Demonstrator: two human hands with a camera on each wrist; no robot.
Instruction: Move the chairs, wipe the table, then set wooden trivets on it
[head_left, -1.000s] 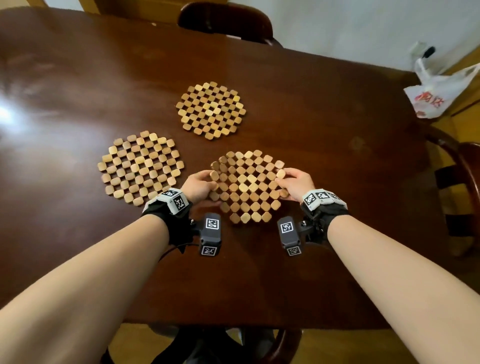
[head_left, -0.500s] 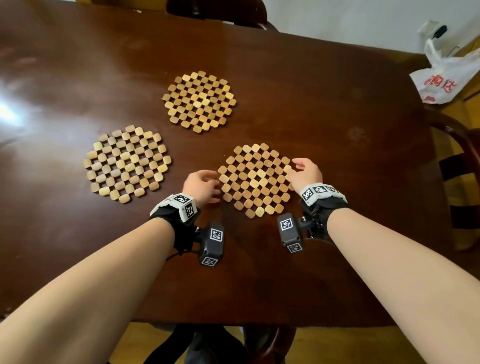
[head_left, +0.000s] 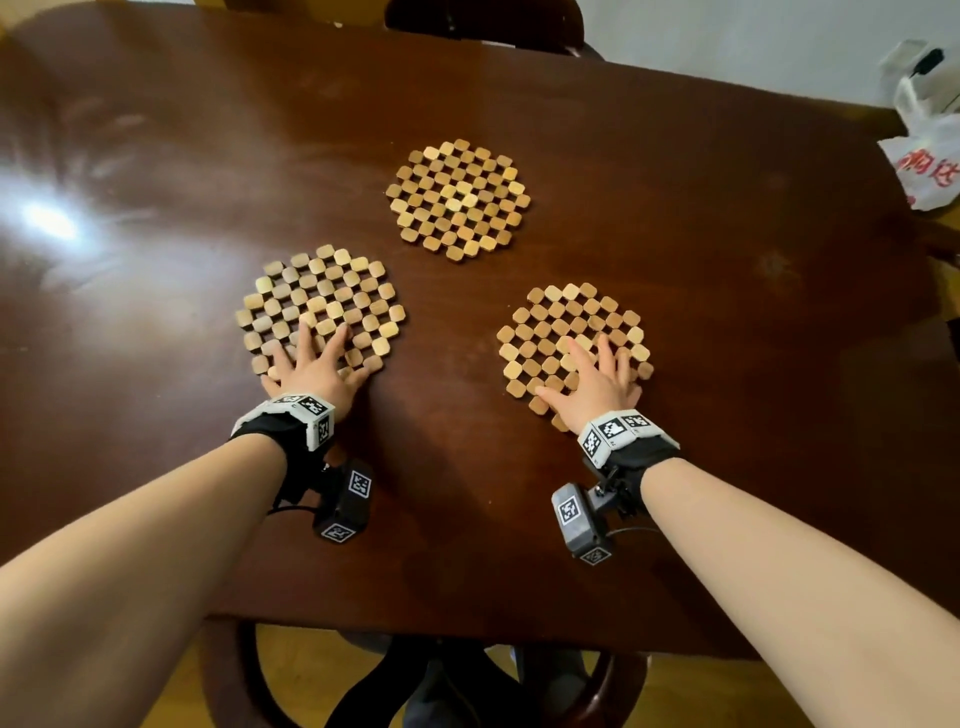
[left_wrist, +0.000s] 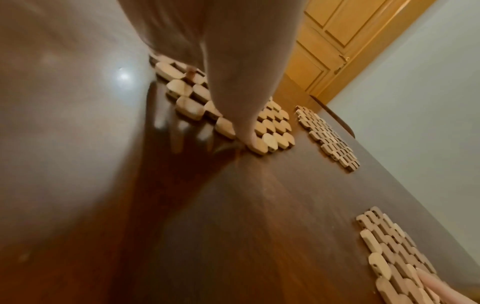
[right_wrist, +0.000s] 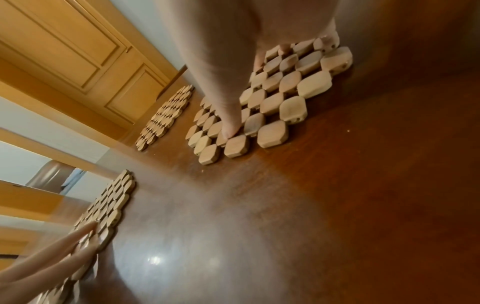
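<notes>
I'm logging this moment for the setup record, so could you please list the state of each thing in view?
Left trivet: flat on the table, under the left hand.
Right trivet: flat, under the right hand.
Far trivet: flat, untouched.
Left hand: fingers spread, resting on its trivet.
Right hand: fingers spread, resting on its trivet.
Table: bare, glossy.
Plastic bag: crumpled, beyond the table's right corner.
</notes>
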